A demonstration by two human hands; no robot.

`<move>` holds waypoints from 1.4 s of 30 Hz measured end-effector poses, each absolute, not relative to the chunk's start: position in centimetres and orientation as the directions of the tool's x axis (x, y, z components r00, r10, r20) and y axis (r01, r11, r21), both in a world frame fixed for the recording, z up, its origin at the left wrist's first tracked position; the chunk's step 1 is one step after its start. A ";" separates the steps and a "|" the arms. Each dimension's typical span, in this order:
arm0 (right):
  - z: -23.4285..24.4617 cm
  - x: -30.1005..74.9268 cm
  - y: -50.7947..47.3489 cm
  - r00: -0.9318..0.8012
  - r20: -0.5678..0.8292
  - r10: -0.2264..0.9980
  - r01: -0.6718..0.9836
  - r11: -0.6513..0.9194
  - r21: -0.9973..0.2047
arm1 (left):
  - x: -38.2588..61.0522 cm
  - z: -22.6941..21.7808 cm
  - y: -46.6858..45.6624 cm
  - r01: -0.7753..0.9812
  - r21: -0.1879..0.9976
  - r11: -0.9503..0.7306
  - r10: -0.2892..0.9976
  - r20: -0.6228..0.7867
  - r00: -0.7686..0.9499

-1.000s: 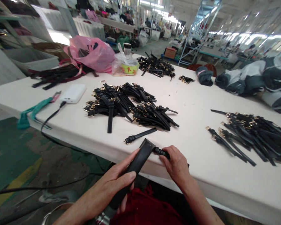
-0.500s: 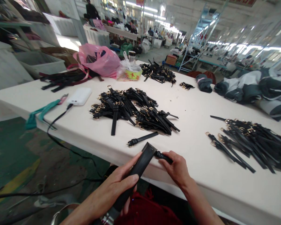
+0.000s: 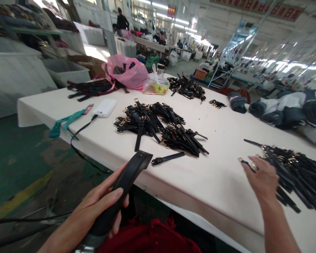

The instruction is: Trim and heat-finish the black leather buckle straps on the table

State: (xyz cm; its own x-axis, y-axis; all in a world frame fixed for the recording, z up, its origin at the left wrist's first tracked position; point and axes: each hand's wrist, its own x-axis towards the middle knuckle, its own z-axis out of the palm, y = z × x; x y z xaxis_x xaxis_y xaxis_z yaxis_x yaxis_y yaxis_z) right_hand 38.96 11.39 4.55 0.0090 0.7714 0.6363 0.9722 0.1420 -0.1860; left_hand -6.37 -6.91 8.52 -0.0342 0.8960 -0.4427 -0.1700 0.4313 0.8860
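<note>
Head camera view: nearest, red cloth (image 3: 152,237) is seen below the counter's edge. A black handheld tool (image 3: 129,175) is gripped in the left hand (image 3: 96,207), the fingers wrapped around its body, its flat head held near a single black strap (image 3: 171,159) laid on the counter (image 3: 213,182). At right, the right hand (image 3: 264,177) is lowered over the near side of a heap of buckled black straps (image 3: 297,168), the thumb set apart from the fingers; whether a strap is pinched there cannot be told.

Farther in, a larger pile of straps (image 3: 177,138) is spread at the counter's middle. To its left, a white box (image 3: 104,107) is joined to a black cable (image 3: 85,127), and teal cloth (image 3: 68,120) is draped over the edge.

Toward the back, a pink plastic bag (image 3: 129,73), a clear bag (image 3: 155,84) and another strap pile (image 3: 186,87) are lined up, with gray rolled bundles (image 3: 292,110) stacked at right. Beyond the counter, a person in dark clothing (image 3: 122,21) and blue metal stairs (image 3: 233,49) are seen.
</note>
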 end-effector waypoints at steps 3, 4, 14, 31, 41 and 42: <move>2.7 28.3 10.6 -0.324 0.515 0.794 0.789 0.527 -0.316 | -6.4 8.3 -6.8 -0.184 0.891 0.414 0.900 -0.431 -0.063; 2.2 24.7 10.3 -0.454 0.446 0.772 0.707 0.616 -0.347 | -6.4 8.2 -6.8 -0.191 0.891 0.411 0.902 -0.428 -0.060; 1.2 13.1 10.1 -0.631 0.199 0.750 0.637 0.647 -0.419 | -5.5 6.8 -7.2 -0.203 0.873 0.443 0.895 -0.445 0.040; -0.9 13.7 9.2 -0.475 0.265 0.839 0.631 0.535 -0.562 | -4.3 6.8 -4.3 -0.087 0.875 0.476 0.879 -0.470 0.083; -0.3 13.5 8.7 -0.462 0.219 0.859 0.654 0.497 -0.570 | -5.5 7.9 -2.3 -0.116 0.860 0.497 0.868 -0.491 0.073; -0.3 13.6 8.6 -0.461 0.214 0.861 0.656 0.493 -0.571 | -5.6 8.0 -2.9 -0.108 0.855 0.507 0.862 -0.503 0.067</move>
State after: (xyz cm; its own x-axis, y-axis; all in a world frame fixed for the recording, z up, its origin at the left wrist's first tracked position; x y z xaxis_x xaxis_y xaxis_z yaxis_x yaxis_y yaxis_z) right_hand 13.56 8.64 -0.27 -0.4612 0.8611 0.2141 0.6560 0.4934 -0.5712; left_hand -5.60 -2.90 8.05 0.0667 0.8618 -0.5028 -0.1077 0.5072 0.8551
